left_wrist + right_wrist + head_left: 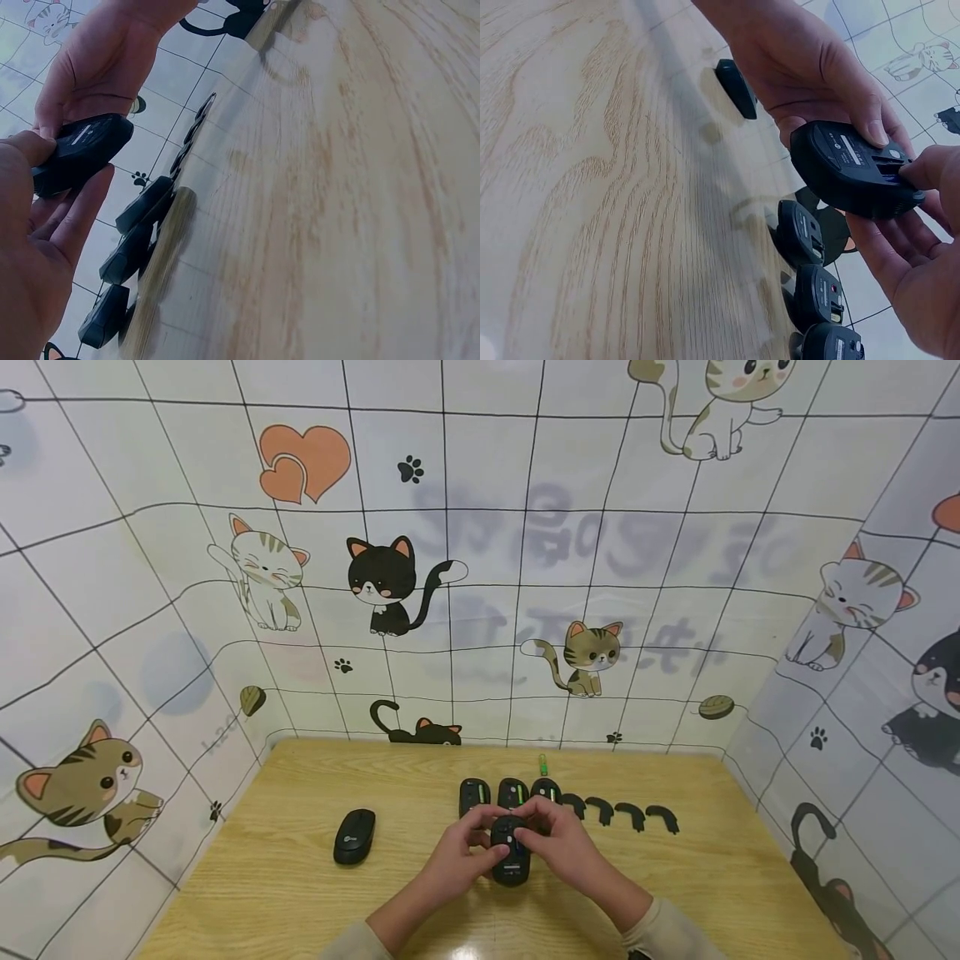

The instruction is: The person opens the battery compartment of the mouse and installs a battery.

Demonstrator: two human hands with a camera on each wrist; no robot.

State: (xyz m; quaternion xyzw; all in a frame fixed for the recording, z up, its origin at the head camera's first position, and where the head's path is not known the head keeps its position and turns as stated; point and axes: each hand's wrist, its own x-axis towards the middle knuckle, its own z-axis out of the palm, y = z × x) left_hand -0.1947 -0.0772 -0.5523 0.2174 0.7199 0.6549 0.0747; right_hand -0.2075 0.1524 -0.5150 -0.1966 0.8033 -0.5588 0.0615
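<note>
A black computer mouse (512,868) is held underside up between both hands, above the table. My left hand (459,862) grips its left side, thumb on the underside and fingers beneath. From the other side my right hand (564,843) grips it as well, and the right thumb (924,166) presses into the open slot near one end. White label print on the mouse underside (851,154) shows in the right wrist view. What lies inside the slot is mostly hidden by that thumb.
Behind the hands stand three more black mice (474,795), underside up, with green strips in their slots. A small green battery (543,766) lies behind them. Several curved black pieces (630,814) form a row to the right. Another mouse (354,837) sits upright at left on the wooden table (300,777).
</note>
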